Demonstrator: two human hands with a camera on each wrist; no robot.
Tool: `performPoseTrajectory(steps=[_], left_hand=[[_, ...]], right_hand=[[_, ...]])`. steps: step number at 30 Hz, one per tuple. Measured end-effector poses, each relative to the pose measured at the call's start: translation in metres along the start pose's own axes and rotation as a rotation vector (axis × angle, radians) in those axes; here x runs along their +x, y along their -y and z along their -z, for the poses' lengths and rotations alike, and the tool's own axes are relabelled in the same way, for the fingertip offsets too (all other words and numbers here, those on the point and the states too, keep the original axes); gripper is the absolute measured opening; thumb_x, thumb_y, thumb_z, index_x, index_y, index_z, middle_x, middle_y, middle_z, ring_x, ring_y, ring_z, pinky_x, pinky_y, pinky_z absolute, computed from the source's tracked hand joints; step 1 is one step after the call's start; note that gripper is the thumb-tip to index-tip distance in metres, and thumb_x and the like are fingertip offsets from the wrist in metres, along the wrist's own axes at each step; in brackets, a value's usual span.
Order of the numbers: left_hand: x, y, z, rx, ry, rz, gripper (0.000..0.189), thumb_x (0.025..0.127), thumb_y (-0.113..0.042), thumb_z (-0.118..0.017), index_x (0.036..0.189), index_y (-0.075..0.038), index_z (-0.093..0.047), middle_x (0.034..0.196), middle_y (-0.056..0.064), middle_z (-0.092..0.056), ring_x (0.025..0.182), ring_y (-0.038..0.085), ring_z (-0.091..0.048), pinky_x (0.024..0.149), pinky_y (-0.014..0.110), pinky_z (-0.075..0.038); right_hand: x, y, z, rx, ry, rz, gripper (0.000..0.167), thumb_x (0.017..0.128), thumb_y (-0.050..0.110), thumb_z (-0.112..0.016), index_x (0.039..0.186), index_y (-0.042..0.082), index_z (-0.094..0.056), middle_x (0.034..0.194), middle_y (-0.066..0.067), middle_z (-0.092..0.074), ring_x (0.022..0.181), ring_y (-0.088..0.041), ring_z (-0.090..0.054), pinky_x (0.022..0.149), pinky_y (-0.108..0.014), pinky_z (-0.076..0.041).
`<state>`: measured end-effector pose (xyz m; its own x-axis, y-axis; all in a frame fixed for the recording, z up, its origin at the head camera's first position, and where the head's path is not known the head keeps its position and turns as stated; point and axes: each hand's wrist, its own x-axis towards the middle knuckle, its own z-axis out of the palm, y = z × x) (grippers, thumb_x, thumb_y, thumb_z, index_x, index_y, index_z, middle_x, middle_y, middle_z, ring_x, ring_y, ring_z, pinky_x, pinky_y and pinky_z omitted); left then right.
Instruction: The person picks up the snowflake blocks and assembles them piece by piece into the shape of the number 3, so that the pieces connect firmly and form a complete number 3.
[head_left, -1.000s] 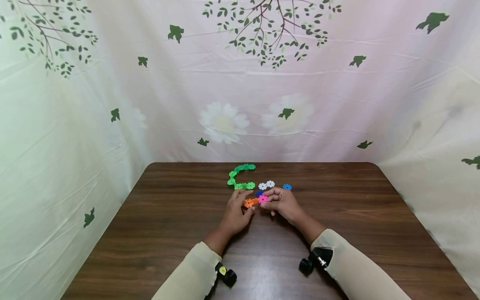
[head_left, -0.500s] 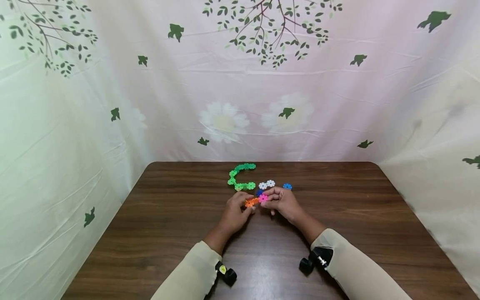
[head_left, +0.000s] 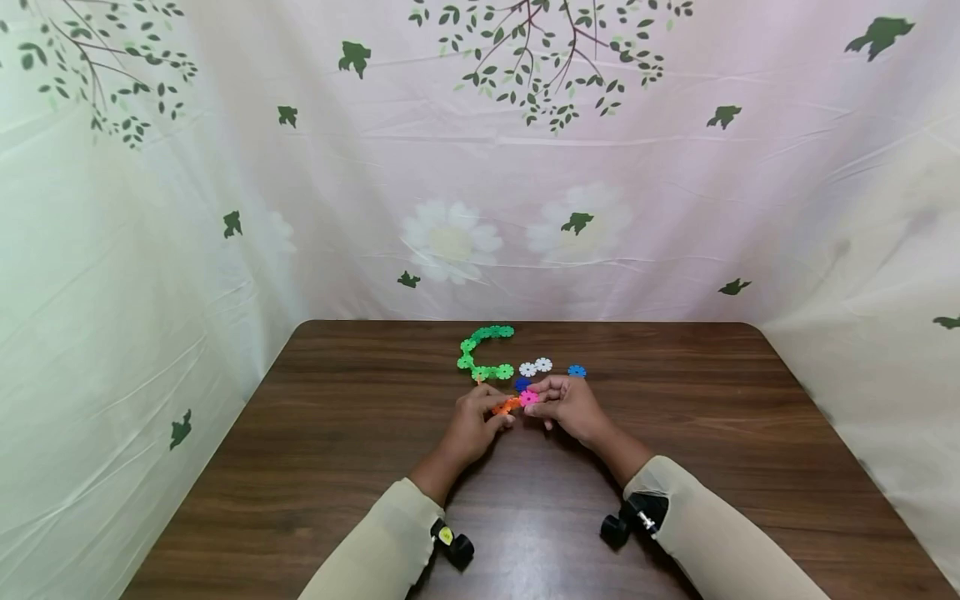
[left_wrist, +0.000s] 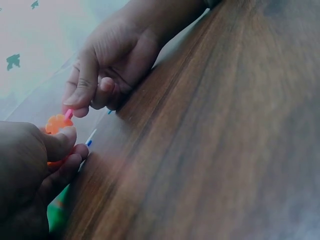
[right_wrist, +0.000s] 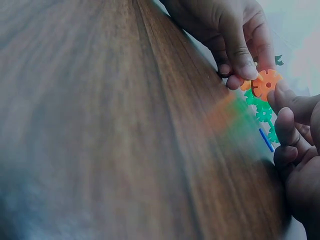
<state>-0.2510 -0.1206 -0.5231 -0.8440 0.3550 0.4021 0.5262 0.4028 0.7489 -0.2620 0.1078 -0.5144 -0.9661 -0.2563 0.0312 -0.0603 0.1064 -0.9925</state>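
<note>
Between the two hands are small flower-shaped interlocking discs with slots. My left hand pinches a short orange run of discs; the fingers hide part of it. Thumb and fingertips of my right hand grip a pink disc, which meets the right end of the orange discs. In the left wrist view the pink disc stands edge-on against an orange disc. Facing the right wrist camera is a slotted orange disc. Whether pink and orange are interlocked I cannot tell.
A curved chain of green discs lies behind the left hand, with a small orange bit at its near end. Further right are white discs, a dark blue disc and a lighter blue disc. Everything rests on a brown wooden table.
The orange discs have turned slightly in the left fingers, and now show more edge-on. Both hands keep their hold and barely move; the head view shifts a little.
</note>
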Motion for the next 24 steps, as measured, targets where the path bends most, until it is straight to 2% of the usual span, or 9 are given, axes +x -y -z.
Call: performPoseTrajectory(steps=[8,12,14,16,19,22,24], left_hand=[[0.002,0.0,-0.002,0.029,0.001,-0.013,0.031,0.091,-0.005,-0.086,0.121,0.003,-0.081,0.11,0.014,-0.075,0.102,0.025,-0.073,0.089,0.031,-0.061],[0.001,-0.001,0.002,0.021,-0.012,-0.032,0.044,0.09,-0.004,-0.088,0.132,0.003,-0.077,0.125,0.018,-0.074,0.086,0.019,-0.072,0.078,0.026,-0.062],[0.002,0.0,0.005,0.004,-0.039,-0.066,0.051,0.09,-0.007,-0.09,0.137,0.003,-0.073,0.131,0.02,-0.072,0.076,0.016,-0.07,0.07,0.022,-0.061],[0.003,0.002,0.009,-0.03,-0.094,-0.102,0.051,0.092,-0.007,-0.088,0.138,0.005,-0.072,0.132,0.024,-0.07,0.066,0.015,-0.067,0.062,0.021,-0.059],[0.006,0.008,0.015,-0.047,-0.24,-0.129,0.036,0.097,-0.001,-0.08,0.132,0.008,-0.073,0.122,0.026,-0.072,0.057,0.012,-0.064,0.054,0.021,-0.057],[0.008,0.015,0.021,-0.049,-0.366,-0.068,0.027,0.1,0.01,-0.067,0.125,0.01,-0.075,0.112,0.026,-0.072,0.051,0.007,-0.059,0.048,0.022,-0.054],[0.008,0.02,0.025,-0.028,-0.4,-0.003,0.028,0.1,0.015,-0.061,0.124,0.01,-0.075,0.112,0.024,-0.071,0.053,0.005,-0.058,0.049,0.022,-0.054]], right_hand=[[0.001,0.001,0.0,-0.014,0.009,-0.011,0.032,0.094,-0.006,-0.08,0.123,-0.014,-0.07,0.082,0.0,-0.078,0.056,-0.012,-0.061,0.055,-0.025,-0.054],[0.002,0.0,-0.001,0.003,0.016,-0.025,0.033,0.095,-0.004,-0.08,0.125,-0.012,-0.07,0.082,0.002,-0.078,0.059,-0.013,-0.062,0.057,-0.026,-0.055],[0.003,-0.001,0.0,0.008,0.016,-0.025,0.033,0.095,-0.003,-0.08,0.125,-0.011,-0.07,0.083,0.002,-0.078,0.059,-0.013,-0.063,0.058,-0.026,-0.056],[0.004,-0.002,0.0,0.008,0.019,-0.016,0.034,0.095,-0.002,-0.081,0.126,-0.011,-0.07,0.083,0.002,-0.078,0.06,-0.013,-0.063,0.058,-0.027,-0.056],[0.004,-0.002,0.001,0.01,0.021,-0.008,0.035,0.095,-0.001,-0.081,0.126,-0.011,-0.069,0.084,0.002,-0.078,0.061,-0.013,-0.064,0.059,-0.027,-0.056],[0.004,-0.003,0.001,0.015,0.016,-0.01,0.035,0.095,-0.002,-0.081,0.127,-0.01,-0.069,0.085,0.002,-0.077,0.063,-0.013,-0.064,0.06,-0.027,-0.057],[0.003,-0.003,0.001,0.015,0.012,-0.016,0.035,0.095,-0.001,-0.08,0.128,-0.009,-0.069,0.086,0.002,-0.075,0.064,-0.013,-0.064,0.061,-0.027,-0.057]])
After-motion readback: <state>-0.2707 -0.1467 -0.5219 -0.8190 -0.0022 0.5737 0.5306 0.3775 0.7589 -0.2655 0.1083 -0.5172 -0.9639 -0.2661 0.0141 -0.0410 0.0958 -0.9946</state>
